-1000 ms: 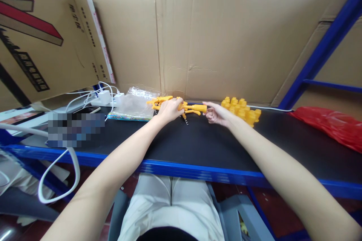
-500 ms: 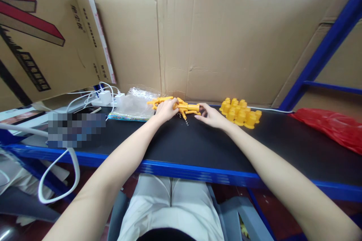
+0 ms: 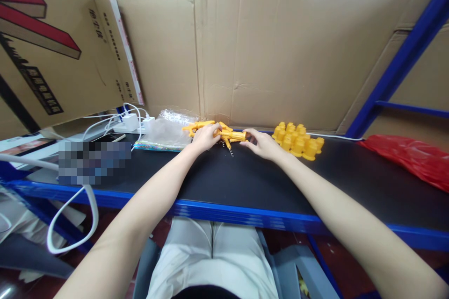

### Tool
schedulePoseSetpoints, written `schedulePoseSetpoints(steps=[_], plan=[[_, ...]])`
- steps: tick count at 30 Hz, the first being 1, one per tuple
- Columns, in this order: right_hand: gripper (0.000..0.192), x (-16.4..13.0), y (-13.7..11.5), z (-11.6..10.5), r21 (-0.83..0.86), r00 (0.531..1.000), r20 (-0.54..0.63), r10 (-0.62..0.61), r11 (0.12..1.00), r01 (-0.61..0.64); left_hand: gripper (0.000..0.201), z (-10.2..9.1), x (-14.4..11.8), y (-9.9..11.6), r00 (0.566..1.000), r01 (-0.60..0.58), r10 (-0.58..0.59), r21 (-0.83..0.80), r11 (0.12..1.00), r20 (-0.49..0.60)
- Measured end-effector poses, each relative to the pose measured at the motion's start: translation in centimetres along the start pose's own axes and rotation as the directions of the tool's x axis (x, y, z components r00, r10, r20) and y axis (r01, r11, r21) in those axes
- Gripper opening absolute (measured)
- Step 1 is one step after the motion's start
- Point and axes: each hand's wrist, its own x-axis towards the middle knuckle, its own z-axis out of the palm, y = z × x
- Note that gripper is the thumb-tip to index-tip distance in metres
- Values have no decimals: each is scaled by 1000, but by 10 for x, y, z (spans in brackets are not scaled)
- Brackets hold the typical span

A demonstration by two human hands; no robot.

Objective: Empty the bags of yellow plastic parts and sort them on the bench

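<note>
My left hand (image 3: pixel 207 136) is closed over the left part of a yellow plastic tube-like piece (image 3: pixel 235 135), which lies nearly level just above the shelf. The thumb and fingers of my right hand (image 3: pixel 258 143) curve around the right end of this piece; whether they press on it is hard to tell. Under and behind my left hand lies a pile of yellow corkscrews (image 3: pixel 200 124), partly hidden by it. One corkscrew's metal spiral (image 3: pixel 231 153) sticks out toward me. To the right of my right hand, several yellow plastic stepped caps (image 3: pixel 296 142) stand in a close group.
A clear plastic bag (image 3: pixel 166 131) lies left of the pile, near white chargers and cables (image 3: pixel 130 121). A red plastic bag (image 3: pixel 409 156) is at the far right. Cardboard (image 3: pixel 280 56) walls the back, and a blue rail (image 3: pixel 245 213) edges the black shelf (image 3: pixel 238 182).
My right hand has shifted slightly left and up, its fingers now closer around the right end of the yellow piece. My left hand stays almost in place.
</note>
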Motion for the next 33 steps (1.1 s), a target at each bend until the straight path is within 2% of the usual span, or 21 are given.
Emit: schedulePoseSetpoints(steps=[8, 21, 24, 27, 30, 33], plan=[[41, 1, -2, -3, 121, 999, -35, -16, 992, 20, 25, 0, 0, 2, 999, -3, 3, 4, 1000, -46], [42, 4, 13, 2, 276, 997, -48, 63, 960, -47, 28, 2, -3, 15, 994, 31, -25, 57, 998, -104], [40, 4, 15, -6, 177, 986, -107, 125, 979, -105, 49, 2, -4, 19, 993, 9, -8, 8, 1000, -114], [37, 3, 18, -14, -63, 949, -196, 247, 963, -264, 63, 4, -5, 21, 989, -65, 58, -52, 997, -134], [37, 0, 20, -18, -337, 898, -209, 387, 833, -438, 56, 7, -5, 21, 984, -137, 127, -73, 988, -125], [40, -1, 23, -15, -507, 853, -188, 487, 696, -509, 50, 8, -6, 20, 984, -160, 152, -77, 984, -90]])
